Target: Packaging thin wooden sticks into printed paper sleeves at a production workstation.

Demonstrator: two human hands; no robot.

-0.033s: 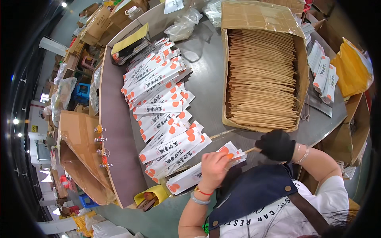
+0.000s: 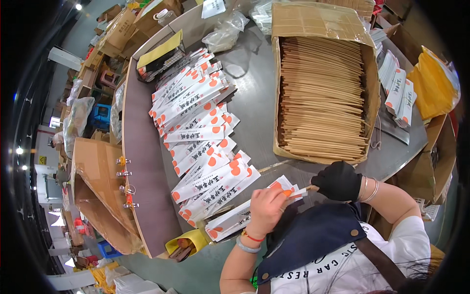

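box (image 2: 320, 20) w/ sticks (image 2: 323, 98) nr r hand (image 2: 338, 181), fist round stick (image 2: 309, 188); l hand (image 2: 267, 208) pinching wrappers (image 2: 230, 223).

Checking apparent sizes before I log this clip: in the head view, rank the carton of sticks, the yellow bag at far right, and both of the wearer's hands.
1. Carton of sticks
2. Yellow bag
3. Right hand and left hand: too alike to rank

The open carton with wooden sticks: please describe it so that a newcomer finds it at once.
On the grey table, look just beyond the right hand in its black glove. There stands a large brown open carton. Unlike the pile of white-and-orange paper sleeves to its left, it is packed with thin wooden sticks.
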